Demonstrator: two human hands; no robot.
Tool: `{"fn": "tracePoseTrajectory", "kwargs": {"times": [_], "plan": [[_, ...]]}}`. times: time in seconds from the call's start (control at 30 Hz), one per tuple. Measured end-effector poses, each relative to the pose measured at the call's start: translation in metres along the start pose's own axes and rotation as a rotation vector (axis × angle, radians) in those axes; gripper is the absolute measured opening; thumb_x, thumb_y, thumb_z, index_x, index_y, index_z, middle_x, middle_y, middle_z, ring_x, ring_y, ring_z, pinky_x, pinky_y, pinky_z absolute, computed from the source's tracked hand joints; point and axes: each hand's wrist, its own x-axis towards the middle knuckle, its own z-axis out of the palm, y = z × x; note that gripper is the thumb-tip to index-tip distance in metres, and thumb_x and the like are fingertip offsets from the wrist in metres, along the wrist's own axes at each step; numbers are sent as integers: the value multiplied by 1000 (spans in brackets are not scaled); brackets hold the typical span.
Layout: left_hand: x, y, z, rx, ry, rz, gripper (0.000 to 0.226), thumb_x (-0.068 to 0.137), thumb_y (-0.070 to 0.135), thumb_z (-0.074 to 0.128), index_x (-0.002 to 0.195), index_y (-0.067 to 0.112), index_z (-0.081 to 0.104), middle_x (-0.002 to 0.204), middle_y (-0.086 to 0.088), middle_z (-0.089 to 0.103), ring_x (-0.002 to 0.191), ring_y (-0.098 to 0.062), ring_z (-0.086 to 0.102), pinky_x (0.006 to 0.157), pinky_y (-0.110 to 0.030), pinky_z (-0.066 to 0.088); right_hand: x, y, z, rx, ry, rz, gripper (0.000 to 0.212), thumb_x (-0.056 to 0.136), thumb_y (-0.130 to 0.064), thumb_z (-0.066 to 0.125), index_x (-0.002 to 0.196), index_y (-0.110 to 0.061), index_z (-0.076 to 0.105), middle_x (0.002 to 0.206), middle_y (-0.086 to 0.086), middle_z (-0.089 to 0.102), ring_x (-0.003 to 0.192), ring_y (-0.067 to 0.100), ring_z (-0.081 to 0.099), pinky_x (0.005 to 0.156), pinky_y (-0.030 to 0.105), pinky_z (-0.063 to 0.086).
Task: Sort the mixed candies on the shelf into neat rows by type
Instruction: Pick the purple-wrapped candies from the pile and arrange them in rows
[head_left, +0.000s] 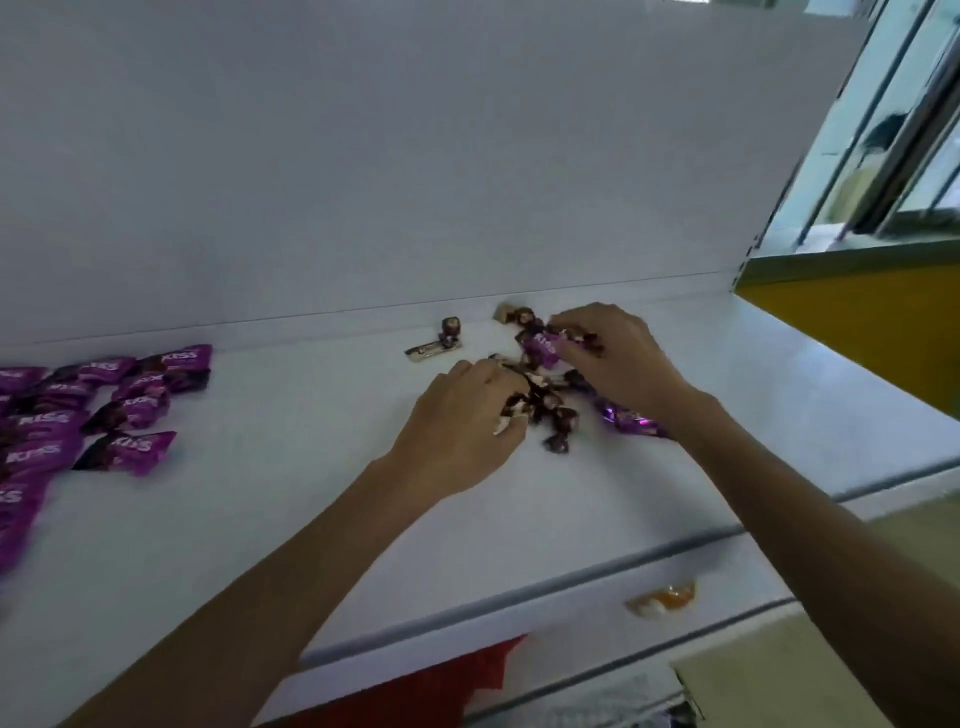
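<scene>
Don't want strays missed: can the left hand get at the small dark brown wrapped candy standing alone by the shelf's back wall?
Probably yes: the left hand grips dark brown wrapped candies, yet the lone dark brown candy stands just beyond it, only a flat silvery candy bar lying between.

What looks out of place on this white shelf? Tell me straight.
An orange-wrapped candy lies alone on the lower front ledge, away from the sorting. The purple KISS-wrapped candies at left lie askew and overlapping, not in rows.
</scene>
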Motion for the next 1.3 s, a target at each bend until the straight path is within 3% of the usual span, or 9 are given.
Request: {"fn": "tracePoseTrajectory", "kwargs": {"times": [0.13, 0.3, 0.53, 0.7, 0.8, 0.93, 1.07, 1.17, 1.3], "plan": [[53, 14, 22, -2, 9, -23, 28, 91, 24, 50, 118, 18, 57, 118, -3, 57, 108, -23, 48, 90, -33, 37, -43, 53, -30, 49, -25, 45, 8, 82, -20, 66, 84, -13, 67, 82, 2, 66, 72, 16, 58, 70, 27, 44], [88, 50, 56, -28, -104, 84, 32, 88, 18, 54, 119, 19, 60, 123, 1, 59, 115, -17, 48, 95, -29, 35, -69, 96, -35, 28, -201, -43, 26, 75, -37, 70, 93, -22, 61, 84, -12, 57, 80, 8, 53, 67, 9, 34], [95, 60, 69, 47, -270, 58, 46, 87, 24, 51, 133, 24, 49, 136, 2, 51, 125, -21, 41, 110, -40, 29, -60, 120, -40, 86, -192, -69, 23, 75, -29, 72, 92, -20, 60, 86, -10, 58, 85, 12, 50, 71, 14, 35], [92, 74, 52, 96, -441, -6, 60, 84, -7, 43, 138, 19, 42, 130, -2, 47, 126, -18, 38, 101, -23, 29, -60, 122, -39, 151, -143, -62, 28, 71, -21, 75, 94, -19, 60, 90, -3, 63, 88, 16, 52, 78, 30, 42], [91, 80, 49, 162, -453, -4, 56, 78, -16, 41, 128, 6, 52, 132, -8, 49, 124, -22, 42, 101, -29, 36, -63, 122, -40, 151, -121, -67, 25, 71, -20, 75, 92, -17, 62, 88, -3, 62, 88, 15, 51, 77, 27, 39], [85, 80, 43, 189, -463, -22, 48, 84, -10, 45, 127, 10, 55, 136, -6, 47, 125, -22, 43, 99, -30, 36, -66, 119, -45, 162, -66, -59, 26, 71, -15, 74, 94, -15, 62, 85, -7, 56, 89, 17, 52, 76, 25, 38], [80, 76, 42, 221, -361, 63, 33, 84, 17, 62, 116, 21, 63, 118, 4, 61, 107, -14, 52, 83, -25, 38, -66, 114, -48, 151, -45, -95, 40, 75, -15, 72, 112, -16, 58, 86, -5, 52, 81, 13, 50, 75, 22, 37], [75, 80, 40, 242, -208, 80, 30, 84, 32, 62, 113, 25, 62, 111, 7, 63, 104, -14, 53, 82, -28, 39, -65, 106, -50, 131, -29, -103, 43, 83, -25, 64, 124, -24, 52, 84, -1, 50, 71, 7, 47, 67, 18, 34], [67, 83, 30, 212, -126, 67, 30, 86, 37, 55, 114, 26, 59, 102, 6, 60, 96, -15, 52, 74, -25, 34, -59, 101, -48, -10, -85, 65, 36, 89, -40, 53, 122, -28, 55, 102, 3, 48, 79, 17, 55, 73, 24, 36]]}}
